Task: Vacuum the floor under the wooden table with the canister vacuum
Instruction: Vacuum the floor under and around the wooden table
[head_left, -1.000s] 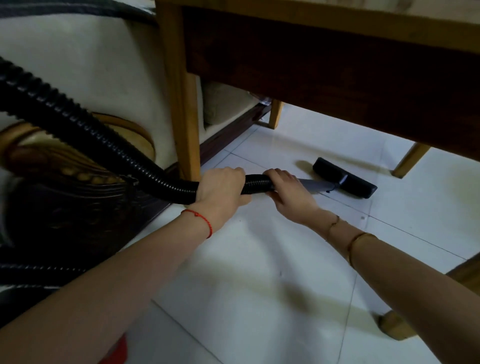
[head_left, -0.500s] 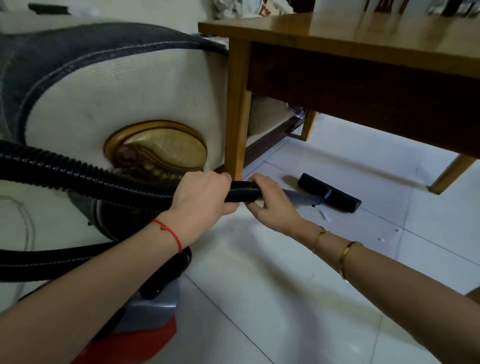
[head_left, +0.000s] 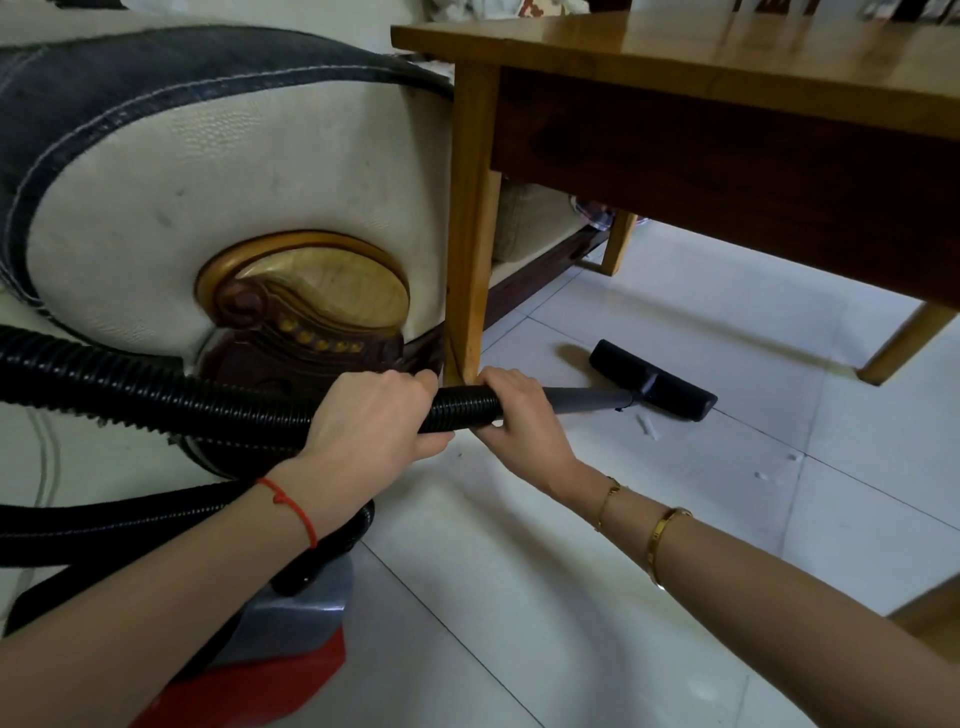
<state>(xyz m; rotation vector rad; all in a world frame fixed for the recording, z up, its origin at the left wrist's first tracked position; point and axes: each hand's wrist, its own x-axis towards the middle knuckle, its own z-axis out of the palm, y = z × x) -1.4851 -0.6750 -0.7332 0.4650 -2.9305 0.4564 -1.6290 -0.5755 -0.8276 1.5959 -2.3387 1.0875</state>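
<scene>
Under the wooden table (head_left: 675, 57), the black floor brush (head_left: 655, 380) sits flat on the white tile floor (head_left: 571, 571), w/ small white bits (head_left: 648, 427) just beside it. The left hand (head_left: 371, 421) wraps tight round the black hose (head_left: 156, 397). The right hand (head_left: 519, 415) grips where hose meets the grey tube (head_left: 592, 400). The red & grey vacuum (head_left: 280, 634) sits near the sofa (head_left: 182, 182).

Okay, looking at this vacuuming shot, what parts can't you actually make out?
All in the head view:
- Canister vacuum: mostly hidden by the left forearm and cut off by the bottom edge.
- Hose: runs off the left edge.
- Floor head: its underside faces the tile, so suction contact is unseen.
- White bits on the floor: too small to identify.
- Table: cut off at right.
</scene>
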